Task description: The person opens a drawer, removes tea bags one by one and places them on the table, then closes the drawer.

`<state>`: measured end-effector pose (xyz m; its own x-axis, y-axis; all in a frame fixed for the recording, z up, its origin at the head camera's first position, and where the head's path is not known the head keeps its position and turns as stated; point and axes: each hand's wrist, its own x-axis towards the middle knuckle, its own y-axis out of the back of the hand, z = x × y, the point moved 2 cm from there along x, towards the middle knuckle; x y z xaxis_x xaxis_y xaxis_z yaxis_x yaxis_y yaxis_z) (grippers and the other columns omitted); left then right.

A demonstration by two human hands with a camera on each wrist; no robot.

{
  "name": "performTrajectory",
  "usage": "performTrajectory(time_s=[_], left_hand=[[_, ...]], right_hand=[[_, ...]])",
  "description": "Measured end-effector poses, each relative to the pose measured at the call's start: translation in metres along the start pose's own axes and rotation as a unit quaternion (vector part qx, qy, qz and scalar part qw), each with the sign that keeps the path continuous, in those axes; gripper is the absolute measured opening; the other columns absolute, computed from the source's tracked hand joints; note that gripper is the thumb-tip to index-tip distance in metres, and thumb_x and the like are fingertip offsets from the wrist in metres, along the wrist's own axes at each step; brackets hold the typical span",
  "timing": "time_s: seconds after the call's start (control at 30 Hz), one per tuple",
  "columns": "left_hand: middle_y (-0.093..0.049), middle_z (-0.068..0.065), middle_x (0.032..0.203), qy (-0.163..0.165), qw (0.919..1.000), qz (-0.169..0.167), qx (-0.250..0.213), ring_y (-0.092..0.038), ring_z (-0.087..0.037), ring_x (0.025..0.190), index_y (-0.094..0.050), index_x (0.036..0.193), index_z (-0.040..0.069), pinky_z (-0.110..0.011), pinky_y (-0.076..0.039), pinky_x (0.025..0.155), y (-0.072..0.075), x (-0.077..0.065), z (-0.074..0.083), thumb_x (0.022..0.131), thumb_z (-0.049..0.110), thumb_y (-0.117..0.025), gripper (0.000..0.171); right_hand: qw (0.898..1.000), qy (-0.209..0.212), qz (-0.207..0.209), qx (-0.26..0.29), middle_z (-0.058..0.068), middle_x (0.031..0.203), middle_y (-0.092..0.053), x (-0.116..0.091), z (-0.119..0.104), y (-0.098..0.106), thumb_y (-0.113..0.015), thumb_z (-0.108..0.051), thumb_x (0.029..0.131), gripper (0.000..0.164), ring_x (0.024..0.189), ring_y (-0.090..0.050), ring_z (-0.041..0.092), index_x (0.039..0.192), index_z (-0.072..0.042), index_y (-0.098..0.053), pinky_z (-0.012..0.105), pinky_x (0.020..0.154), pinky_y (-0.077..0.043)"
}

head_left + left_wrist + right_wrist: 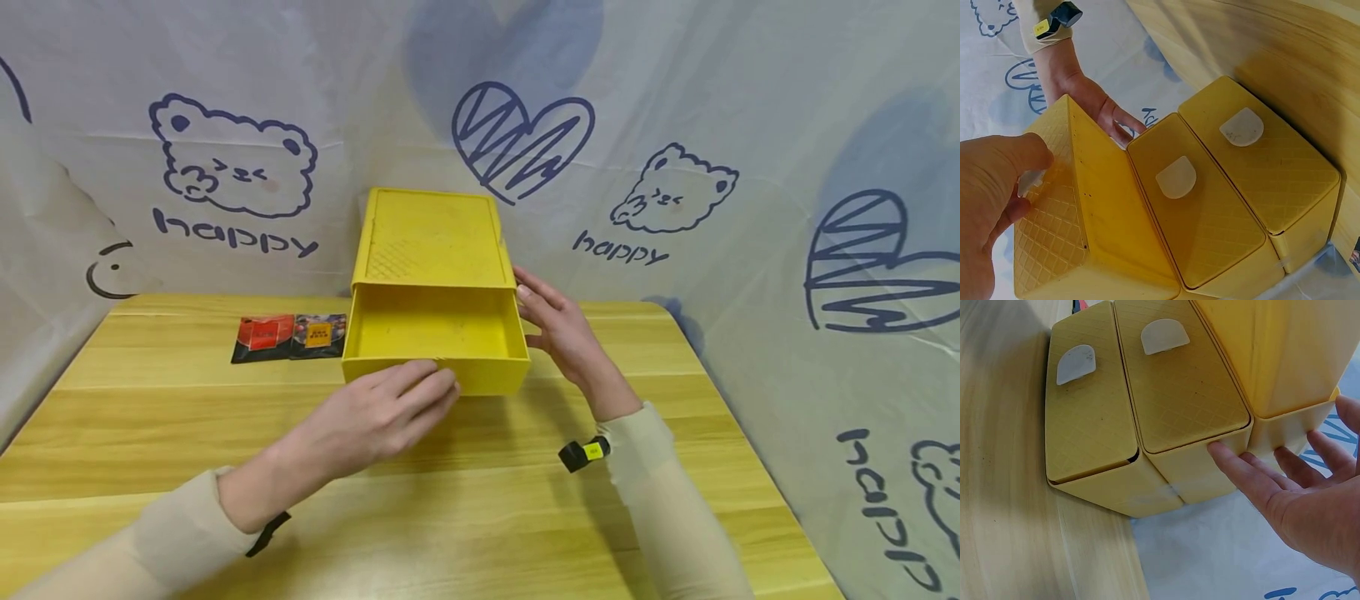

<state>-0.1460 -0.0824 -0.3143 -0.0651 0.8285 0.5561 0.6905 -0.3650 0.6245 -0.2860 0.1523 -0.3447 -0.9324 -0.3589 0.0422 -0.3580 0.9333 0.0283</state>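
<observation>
Head view: the drawer [489, 377] lies out from the cabinet [435, 237], pinched at its front by the left grip [392, 410]; the cabinet's right side is touched by the right grip [564, 335], fingers extended.

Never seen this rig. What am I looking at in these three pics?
No machine here: a person works with bare hands. The wide picture comes from a camera worn on the head; the other two come from cameras on the left and right wrists. On the wooden table stands a yellow three-drawer unit, with two small packets beside it. Its top drawer is open; the left hand pinches its handle, while the right hand rests its fingers against the unit's side.
</observation>
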Motion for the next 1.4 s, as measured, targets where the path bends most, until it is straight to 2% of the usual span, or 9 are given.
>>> performTrajectory(time_s=[0.27,0.67,1.0,1.23,1.4], left_hand=[[-0.057,-0.016,0.106,0.013,0.9999,0.006,-0.002,-0.053,-0.027,0.093,-0.062,0.106,-0.002,-0.029,-0.051,0.077,0.002,0.004,-0.002,0.091,-0.007,-0.035,0.032],[-0.057,-0.017,0.107,0.034,0.9993,0.012,-0.008,-0.052,-0.028,0.092,-0.061,0.108,-0.003,-0.029,-0.052,0.074,-0.016,-0.002,-0.007,0.093,-0.004,-0.031,0.034],[-0.055,-0.018,0.108,0.052,0.9984,-0.007,-0.02,-0.051,-0.03,0.093,-0.06,0.109,-0.003,-0.032,-0.053,0.073,-0.026,-0.004,-0.013,0.095,-0.002,-0.026,0.037],[-0.054,-0.019,0.11,0.061,0.9979,-0.01,-0.018,-0.049,-0.03,0.095,-0.059,0.111,-0.004,-0.033,-0.052,0.075,-0.036,-0.006,-0.021,0.097,0.004,-0.032,0.031],[-0.053,-0.018,0.112,0.073,0.9967,-0.03,-0.021,-0.048,-0.03,0.097,-0.057,0.113,-0.004,-0.032,-0.052,0.077,-0.042,-0.006,-0.026,0.097,0.003,-0.03,0.033]], right_hand=[[1.0,-0.002,-0.001,-0.002,-0.008,0.138,-0.04,0.0,0.0,0.001,-0.054,-0.045,0.087,0.048,0.114,-0.046,0.022,0.133,-0.035,-0.043,0.05,0.085,-0.047],[1.0,-0.005,0.0,0.002,-0.008,0.138,-0.04,0.0,0.001,0.001,-0.054,-0.044,0.087,0.047,0.114,-0.046,0.022,0.133,-0.035,-0.044,0.051,0.086,-0.046],[1.0,-0.008,0.0,0.004,-0.009,0.138,-0.04,0.0,0.001,0.001,-0.054,-0.045,0.087,0.047,0.115,-0.044,0.023,0.132,-0.035,-0.044,0.05,0.085,-0.047],[1.0,-0.009,0.001,0.01,-0.008,0.138,-0.041,0.0,0.0,0.0,-0.055,-0.044,0.087,0.047,0.114,-0.045,0.023,0.132,-0.035,-0.045,0.05,0.083,-0.048],[1.0,-0.007,-0.002,0.012,-0.008,0.138,-0.04,-0.001,0.0,0.0,-0.054,-0.044,0.088,0.047,0.113,-0.046,0.022,0.133,-0.034,-0.044,0.049,0.083,-0.048]])
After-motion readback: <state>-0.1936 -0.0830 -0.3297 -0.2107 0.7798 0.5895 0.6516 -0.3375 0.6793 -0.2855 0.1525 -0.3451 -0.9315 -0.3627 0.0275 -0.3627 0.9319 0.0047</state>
